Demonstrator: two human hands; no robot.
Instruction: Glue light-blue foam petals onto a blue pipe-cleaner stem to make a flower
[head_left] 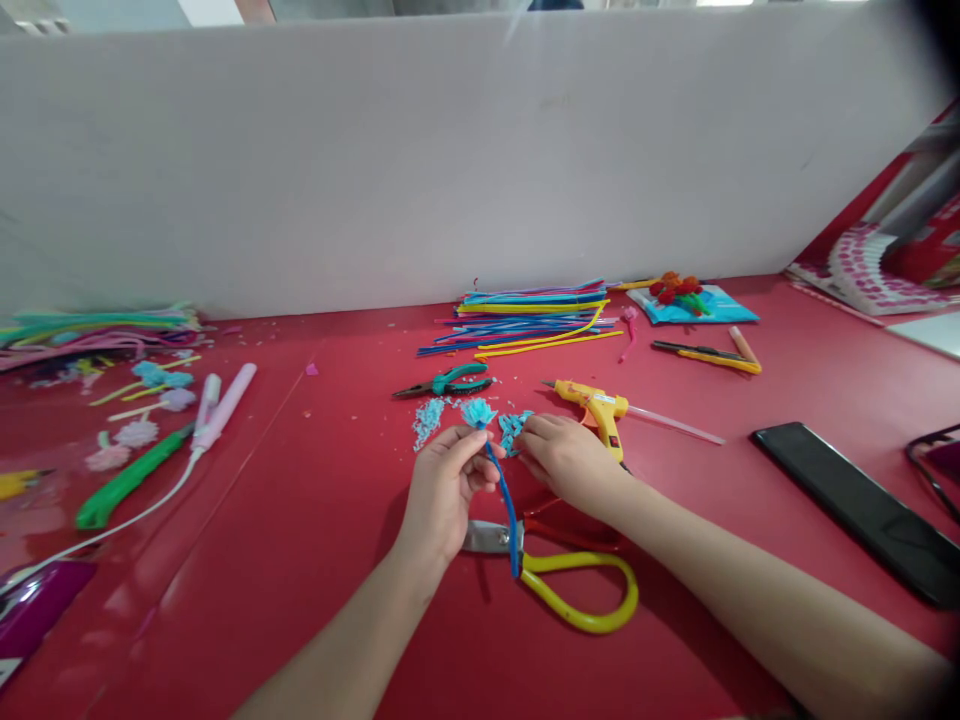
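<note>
Between the thumb and fingers of my left hand (pixel 448 485) is a pipe-cleaner flower, with a light blue head (pixel 478 411) and a dark blue stem (pixel 505 497) hanging down. My right hand (pixel 568 455) reaches down to a small pile of light blue pieces (pixel 512 430); its fingertips are partly hidden, so what they pinch cannot be made out. Scissors (pixel 577 590) with one yellow and one red handle lie under the stem. Just beyond my right hand rests a yellow glue gun (pixel 596 408) with a clear glue stick in it. Fine blue clippings (pixel 428 422) lie left of the flower.
Teal-handled pliers (pixel 450 382) and a bundle of pipe cleaners (pixel 532 315) lie farther back, before a white partition (pixel 450 170). To the right are a utility knife (pixel 709 353), a blue packet (pixel 727 305) and a black phone (pixel 855 505). A pink corded tool (pixel 225 405) lies left.
</note>
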